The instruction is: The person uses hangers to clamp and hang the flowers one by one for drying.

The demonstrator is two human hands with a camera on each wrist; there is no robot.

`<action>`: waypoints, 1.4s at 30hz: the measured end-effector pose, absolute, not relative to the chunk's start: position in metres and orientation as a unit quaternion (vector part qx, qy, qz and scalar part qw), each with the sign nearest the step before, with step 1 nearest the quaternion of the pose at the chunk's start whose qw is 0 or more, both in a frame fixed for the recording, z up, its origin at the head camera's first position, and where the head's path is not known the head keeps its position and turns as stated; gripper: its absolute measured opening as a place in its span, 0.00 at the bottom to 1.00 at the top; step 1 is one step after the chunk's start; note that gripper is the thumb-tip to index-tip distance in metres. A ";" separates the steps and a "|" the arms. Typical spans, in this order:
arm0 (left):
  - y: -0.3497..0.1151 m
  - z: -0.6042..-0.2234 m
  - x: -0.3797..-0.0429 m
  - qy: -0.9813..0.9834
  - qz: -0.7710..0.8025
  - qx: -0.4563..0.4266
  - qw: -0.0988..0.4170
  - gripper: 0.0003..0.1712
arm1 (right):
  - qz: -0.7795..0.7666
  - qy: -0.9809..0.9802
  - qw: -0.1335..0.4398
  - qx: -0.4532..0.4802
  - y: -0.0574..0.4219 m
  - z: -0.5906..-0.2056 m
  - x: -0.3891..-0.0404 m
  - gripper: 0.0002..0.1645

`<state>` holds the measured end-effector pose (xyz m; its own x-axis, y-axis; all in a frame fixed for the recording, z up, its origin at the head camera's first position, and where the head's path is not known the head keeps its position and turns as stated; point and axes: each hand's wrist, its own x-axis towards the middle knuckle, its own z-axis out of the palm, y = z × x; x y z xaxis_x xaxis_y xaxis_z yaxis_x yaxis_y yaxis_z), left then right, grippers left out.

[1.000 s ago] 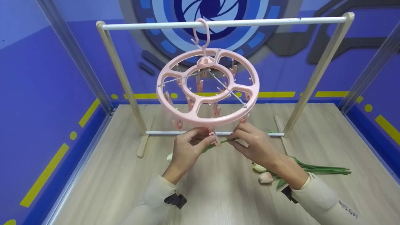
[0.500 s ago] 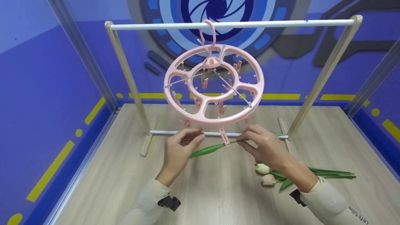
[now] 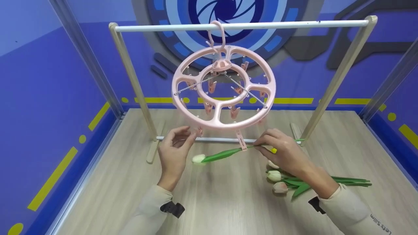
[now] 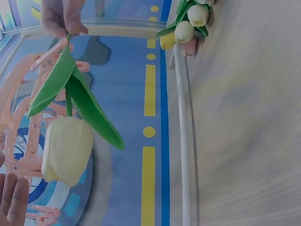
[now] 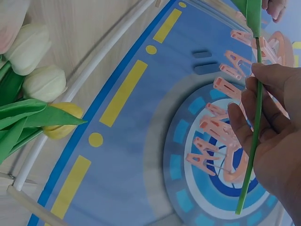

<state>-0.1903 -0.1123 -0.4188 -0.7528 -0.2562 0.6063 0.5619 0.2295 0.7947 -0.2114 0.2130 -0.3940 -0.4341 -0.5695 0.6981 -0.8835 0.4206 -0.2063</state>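
Observation:
A white tulip (image 3: 198, 158) with green leaves (image 3: 223, 155) hangs roughly level below the pink round clip hanger (image 3: 225, 125). One pink clothespin (image 3: 241, 141) under the rim meets its stem just beyond the leaves. My right hand (image 3: 281, 148) pinches that stem between thumb and fingertips; in the right wrist view the green stem (image 5: 257, 122) runs across the palm side. To the left of the flower, my left hand (image 3: 174, 150) holds nothing, its fingers loosely bent beside another clothespin (image 3: 199, 131). The left wrist view shows the tulip bloom (image 4: 69, 150) large, near the left fingers (image 4: 18, 200).
The hanger hooks over the white top bar (image 3: 277, 24) of a wooden stand, whose lower bar (image 3: 212, 139) runs behind the hands. More tulips (image 3: 274, 176) lie on the table at right, white, pinkish and yellow, under the right forearm. Painted walls surround the table.
My left hand has let go of the clothespin and drawn back to the left, uncovering the white bloom. My right hand keeps hold of the stem. The hanger has turned slightly.

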 end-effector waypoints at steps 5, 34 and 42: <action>-0.110 -0.420 -0.195 -0.727 -0.599 -0.099 0.321 0.16 | 0.299 -0.797 0.266 0.452 0.216 -0.396 -0.213 0.21; -0.101 -0.413 -0.192 -0.703 -0.647 -0.136 0.262 0.25 | 0.266 -0.812 0.281 0.437 0.231 -0.388 -0.217 0.21; -0.100 -0.413 -0.188 -0.699 -0.661 -0.131 0.238 0.22 | 0.257 -0.826 0.286 0.412 0.237 -0.387 -0.215 0.22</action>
<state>-0.1883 -0.1001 -0.4128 -0.8525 -0.1305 0.5061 0.4981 0.0906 0.8624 -0.2152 0.2368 -0.3871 -0.4958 -0.5341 0.6848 -0.8281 0.5284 -0.1875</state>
